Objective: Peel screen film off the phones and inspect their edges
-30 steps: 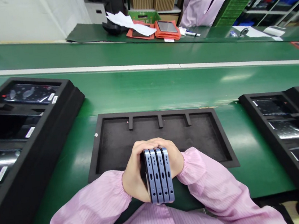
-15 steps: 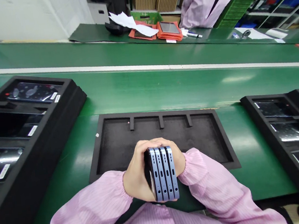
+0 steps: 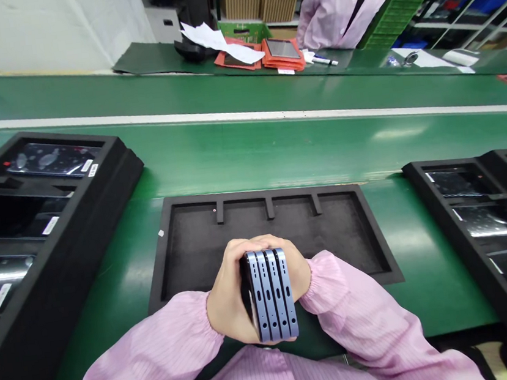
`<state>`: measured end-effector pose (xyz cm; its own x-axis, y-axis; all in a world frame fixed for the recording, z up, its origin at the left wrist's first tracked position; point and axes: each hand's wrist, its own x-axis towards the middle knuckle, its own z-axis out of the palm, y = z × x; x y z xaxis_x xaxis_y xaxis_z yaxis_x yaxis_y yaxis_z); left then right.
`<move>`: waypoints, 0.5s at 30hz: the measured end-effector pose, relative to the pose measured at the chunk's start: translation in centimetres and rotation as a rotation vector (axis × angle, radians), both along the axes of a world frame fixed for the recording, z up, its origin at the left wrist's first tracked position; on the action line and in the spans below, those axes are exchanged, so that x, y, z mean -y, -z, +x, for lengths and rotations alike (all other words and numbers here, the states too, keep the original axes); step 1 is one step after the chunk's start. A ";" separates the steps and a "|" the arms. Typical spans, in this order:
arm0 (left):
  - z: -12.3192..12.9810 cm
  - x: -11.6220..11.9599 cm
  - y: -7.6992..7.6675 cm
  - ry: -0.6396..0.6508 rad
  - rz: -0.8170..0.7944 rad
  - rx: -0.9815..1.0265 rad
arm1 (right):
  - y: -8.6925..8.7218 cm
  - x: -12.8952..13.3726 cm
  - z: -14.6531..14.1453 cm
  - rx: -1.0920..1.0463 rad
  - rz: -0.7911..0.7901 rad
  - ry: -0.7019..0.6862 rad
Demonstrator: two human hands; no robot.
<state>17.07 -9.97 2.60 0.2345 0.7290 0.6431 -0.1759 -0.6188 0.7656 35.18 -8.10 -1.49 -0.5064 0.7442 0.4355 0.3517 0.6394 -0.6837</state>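
Observation:
Both hands clasp a stack of several blue-grey phones (image 3: 272, 295), held upright on edge with their port ends facing me. My left hand (image 3: 228, 304) wraps the stack's left side and my right hand (image 3: 297, 268) presses its right side, fingers meeting over the far end. The stack hovers above the near edge of a black foam tray (image 3: 196, 246) with an empty recess and short divider stubs along its far wall.
A black foam tray (image 3: 77, 224) at left holds phones with labels. Two more phone-filled black trays (image 3: 423, 184) sit at right. A green conveyor belt (image 3: 275, 144) runs behind. Beyond it lie orange sleeves and papers (image 3: 259, 53), and another person's pink coat (image 3: 337, 7).
The stack and both hands have stayed almost still, with only a slight sideways wobble as the head camera shifted.

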 end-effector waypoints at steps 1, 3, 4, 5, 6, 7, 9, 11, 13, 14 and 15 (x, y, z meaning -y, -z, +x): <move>0.0 0.0 0.0 0.000 -0.003 0.000 | -0.3 0.0 -0.1 -0.018 0.021 -0.011; 0.1 0.0 -0.2 0.009 -0.009 0.007 | -1.0 -0.1 -0.5 -0.063 0.067 -0.044; 0.1 0.0 -0.2 0.013 -0.009 0.011 | -1.4 -0.1 -0.6 -0.086 0.088 -0.060; 0.1 0.0 -0.3 0.016 -0.011 0.015 | -1.7 -0.2 -0.8 -0.109 0.109 -0.073; 0.2 0.0 -0.3 0.019 -0.007 0.025 | -1.8 -0.2 -1.0 -0.137 0.134 -0.082; 0.2 0.0 -0.4 0.025 -0.006 0.035 | -1.9 -0.3 -1.2 -0.162 0.157 -0.085; 0.1 -0.1 -0.5 0.043 -0.014 0.044 | -1.8 -0.3 -1.5 -0.202 0.182 -0.080; 0.0 -0.3 -0.6 0.060 -0.031 0.025 | -1.5 -0.3 -1.8 -0.249 0.182 -0.066; 0.0 -0.4 -0.7 0.091 -0.039 0.017 | -1.2 -0.2 -2.0 -0.282 0.170 -0.042; 0.0 -0.5 -0.7 0.109 -0.033 0.030 | -1.1 -0.1 -2.1 -0.289 0.168 -0.028; 0.0 -0.5 -0.7 0.126 -0.030 0.047 | -1.0 -0.1 -2.2 -0.288 0.172 -0.019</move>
<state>17.09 -9.44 3.30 0.2958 0.7148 0.6337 -0.2872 -0.5661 0.7727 32.99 -7.99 -0.45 -0.3574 0.6393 0.6808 0.1472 0.7584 -0.6349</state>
